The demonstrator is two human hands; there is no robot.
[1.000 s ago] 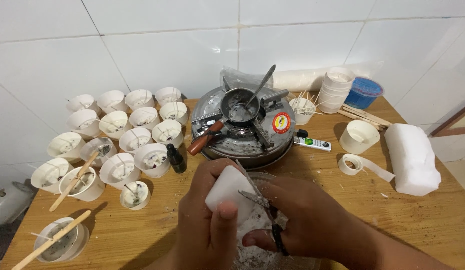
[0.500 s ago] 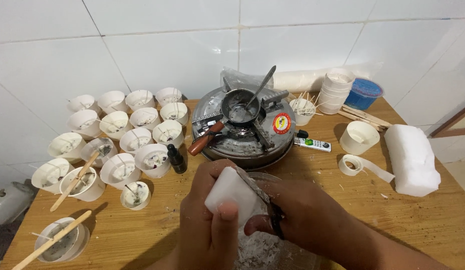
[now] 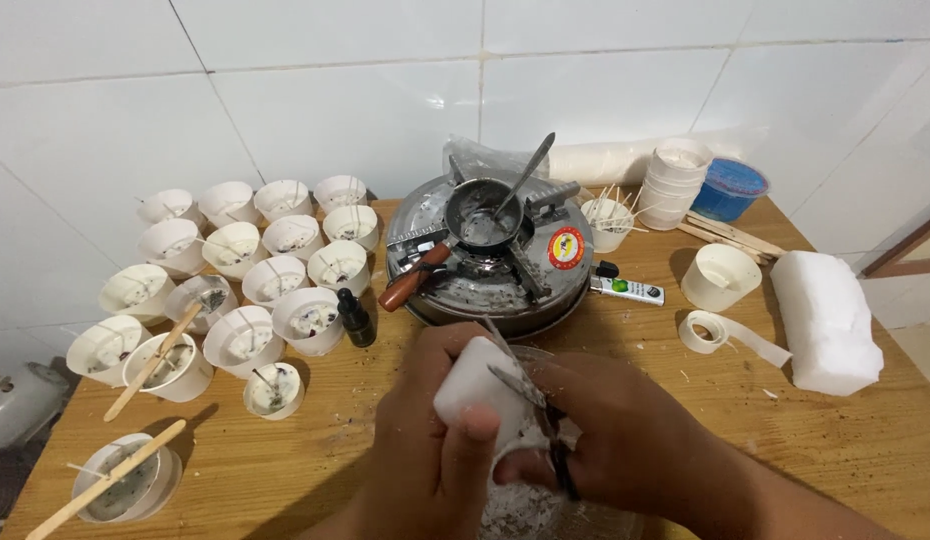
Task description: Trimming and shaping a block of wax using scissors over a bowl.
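Shaving a white wax block over a clear bowl at the near edge of the wooden table.

The left hand (image 3: 435, 450) is closed round the white, rounded-edged wax block (image 3: 475, 385), thumb across its near face; the block's long axis tilts from near-left up to far-right. The right hand (image 3: 605, 440) is closed on the handle of a thin metal blade (image 3: 515, 375), which lies against the block's right face, so the block sits between both hands, nearer the left. Beneath them is a clear bowl of white shavings (image 3: 525, 505). Farther back stands a round metal stove with a small pan (image 3: 490, 245); white cups (image 3: 235, 290) cluster far left, and a large white wax slab (image 3: 825, 320) lies right.
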